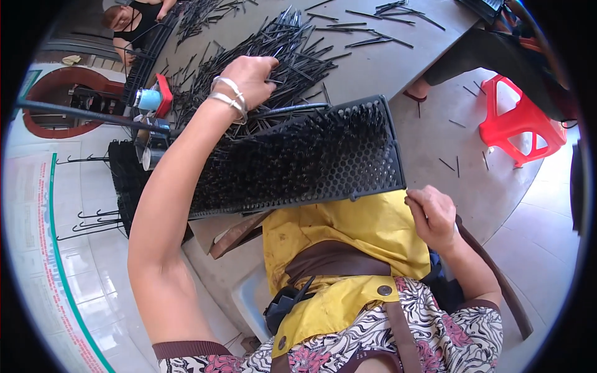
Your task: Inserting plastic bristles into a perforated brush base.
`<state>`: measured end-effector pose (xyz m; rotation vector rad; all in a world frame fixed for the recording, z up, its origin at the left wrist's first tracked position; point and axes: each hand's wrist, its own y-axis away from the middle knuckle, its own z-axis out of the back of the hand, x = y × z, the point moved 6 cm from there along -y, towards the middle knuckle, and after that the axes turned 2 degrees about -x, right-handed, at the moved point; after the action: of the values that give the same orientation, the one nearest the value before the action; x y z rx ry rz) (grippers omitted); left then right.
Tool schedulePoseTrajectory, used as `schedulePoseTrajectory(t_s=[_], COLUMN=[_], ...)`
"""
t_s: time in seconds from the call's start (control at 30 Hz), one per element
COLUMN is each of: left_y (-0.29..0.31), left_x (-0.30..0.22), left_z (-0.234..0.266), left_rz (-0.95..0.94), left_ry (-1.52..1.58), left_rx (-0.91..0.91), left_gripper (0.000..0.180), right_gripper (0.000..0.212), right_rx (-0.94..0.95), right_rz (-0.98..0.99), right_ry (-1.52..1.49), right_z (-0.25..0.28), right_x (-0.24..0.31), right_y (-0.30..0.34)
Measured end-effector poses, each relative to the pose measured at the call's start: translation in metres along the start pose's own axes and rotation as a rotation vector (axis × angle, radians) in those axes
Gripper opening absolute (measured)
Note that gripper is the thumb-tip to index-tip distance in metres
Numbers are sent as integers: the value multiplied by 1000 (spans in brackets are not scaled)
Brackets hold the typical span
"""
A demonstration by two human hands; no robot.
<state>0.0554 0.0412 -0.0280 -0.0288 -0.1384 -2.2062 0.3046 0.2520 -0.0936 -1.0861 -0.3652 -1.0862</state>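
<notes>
A loose pile of thin black sticks (292, 46) is heaped at the far side of the table. My left hand (249, 78), with pale bands on its wrist, reaches over the near part of this pile, fingers curled; what they hold is hidden. Closer to me, a long black perforated rack (360, 180) lies crosswise, densely filled with black pieces except for bare holes toward its right end. My right hand (434, 214) is beside the rack's near right corner, fingers pinched together. Whether something small is between those fingertips cannot be made out.
A yellow apron (348, 224) covers my lap below the rack. Red plastic stool (522, 127) at the right, near another person's leg (479, 62). A co-worker (140, 25) sits at the far left. A blue-white can (149, 99) stands left of the pile, near a metal bar (81, 112).
</notes>
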Motion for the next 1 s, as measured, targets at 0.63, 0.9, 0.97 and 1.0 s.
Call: schedulePoseTrajectory(t_s=[0.63,0.9,0.97,1.0], left_y=[-64,-81,-79,-76], left_x=[24,42,37,34], left_z=[-125,-122,-124,-126], left_rz=[-61,393,425,458], left_ry=[-230,-180,-150,-120], left_rx=[284,248,298,347], left_gripper=[91,60,52,46], right_gripper=[24,24,23,23], right_rx=[142,201,210,230], right_rz=[-181,-235,-244,-255], right_ry=[-192,-195,-193,-185], right_z=[3,0,-1,-1], right_x=[-16,-22,-22,-23], right_y=[3,7,8,8])
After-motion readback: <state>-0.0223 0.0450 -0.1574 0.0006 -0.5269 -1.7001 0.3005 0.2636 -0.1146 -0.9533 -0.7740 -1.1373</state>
